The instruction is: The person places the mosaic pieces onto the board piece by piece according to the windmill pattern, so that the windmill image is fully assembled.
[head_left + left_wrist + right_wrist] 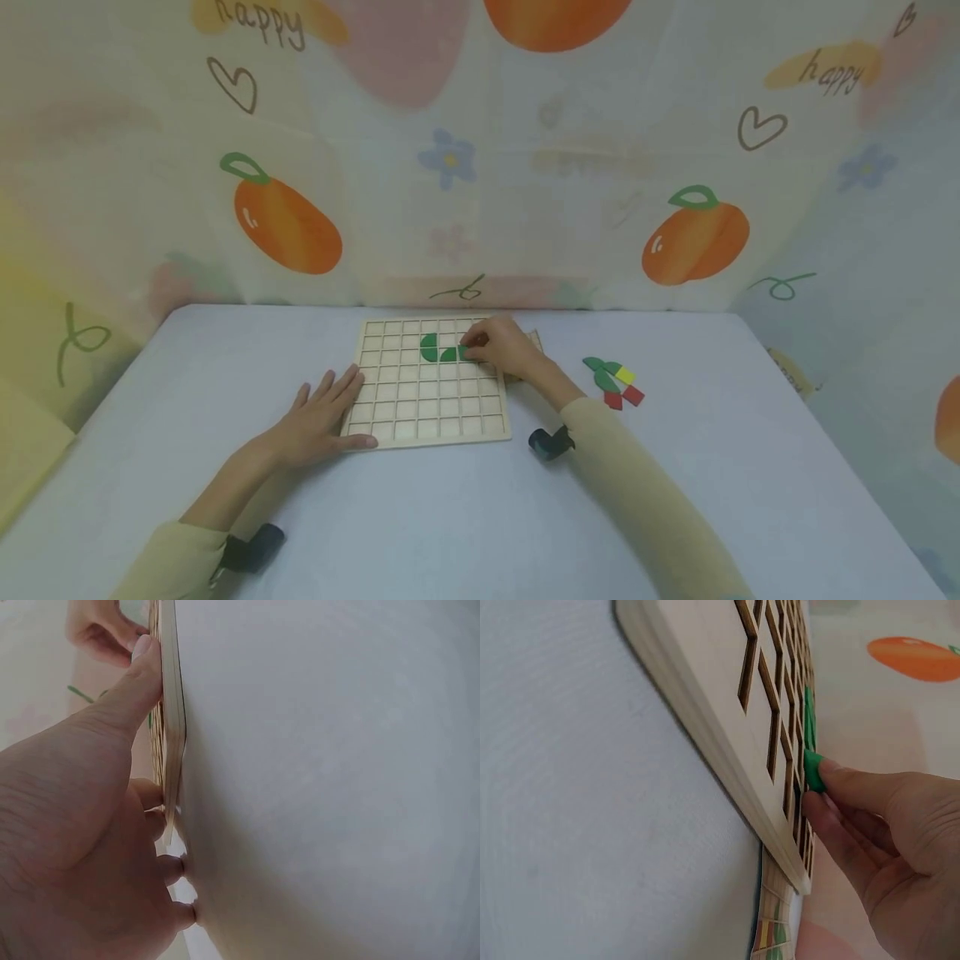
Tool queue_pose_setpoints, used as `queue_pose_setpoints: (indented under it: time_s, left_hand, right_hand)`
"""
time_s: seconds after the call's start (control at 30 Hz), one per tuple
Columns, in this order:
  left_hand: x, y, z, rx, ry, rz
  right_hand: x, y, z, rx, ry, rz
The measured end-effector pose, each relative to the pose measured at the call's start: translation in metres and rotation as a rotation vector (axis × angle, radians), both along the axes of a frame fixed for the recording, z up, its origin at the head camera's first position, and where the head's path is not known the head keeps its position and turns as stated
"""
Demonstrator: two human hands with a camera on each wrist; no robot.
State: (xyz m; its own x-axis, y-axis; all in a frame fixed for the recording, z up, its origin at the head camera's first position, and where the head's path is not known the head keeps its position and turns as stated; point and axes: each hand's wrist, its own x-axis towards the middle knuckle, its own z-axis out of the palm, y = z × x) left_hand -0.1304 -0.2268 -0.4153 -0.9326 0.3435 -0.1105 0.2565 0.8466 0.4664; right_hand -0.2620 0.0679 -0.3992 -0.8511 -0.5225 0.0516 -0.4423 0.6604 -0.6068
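A pale wooden grid board point(427, 408) lies on the white table. My left hand point(318, 425) rests at its near left corner, fingers spread and straight, with the thumb on the front edge. My right hand point(508, 346) is over the far right part of the board. Between thumb and index finger it pinches a small green tile point(814, 771), held right at the grid surface. Just left of those fingertips, a green quarter-round tile point(448, 355) sits in the grid. Farther left, more green rounded tiles point(429, 347) fill adjoining cells.
Right of the board lies a loose group of green tiles point(604, 381), a yellow tile point(626, 375) and red tiles point(633, 395). A card with a printed grid and coloured shapes point(775, 930) sticks out beyond the board's right edge. A patterned cloth point(487, 217) hangs behind the table.
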Motion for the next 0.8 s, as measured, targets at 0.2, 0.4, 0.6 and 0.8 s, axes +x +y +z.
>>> queue_pose_setpoints:
  time_s: [0.2,0.4,0.6,0.8]
  left_hand:
    - [-0.0004,0.0004,0.0007,-0.006,0.008,-0.005]
    - [-0.0016,0.0005,0.0003,0.001,0.009,-0.007]
    - [-0.0013,-0.0001,-0.0001,-0.007,0.007,-0.005]
    - [-0.0006,0.0001,0.0009,0.010,0.005,-0.010]
  right_hand:
    - [-0.0004,-0.0041,0.0009,0.023,-0.001,-0.009]
    - [-0.0006,-0.0045,0.0018,0.053,0.019,-0.009]
    - [-0.0003,-0.0047,0.0025,0.051,-0.003,0.001]
    - [0.0018,-0.0053,0.0020,0.057,-0.015,-0.009]
